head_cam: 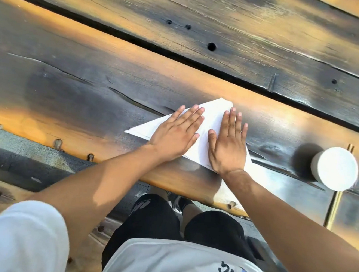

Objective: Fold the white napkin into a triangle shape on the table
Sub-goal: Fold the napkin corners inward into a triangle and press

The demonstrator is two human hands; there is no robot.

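Note:
The white napkin (211,119) lies flat on the dark wooden table (90,85) in a triangle shape, its point aimed away from me. My left hand (176,133) presses flat on the napkin's left half with straight fingers. My right hand (229,143) presses flat on its right half, fingers straight and close together. Both palms cover much of the napkin; its left corner, far tip and right edge show.
A white cylindrical cup (335,168) stands on the table to the right of the napkin, beside a thin yellow stick (338,187). The table's near edge (168,183) runs just below my wrists. A gap between planks (140,42) crosses farther back.

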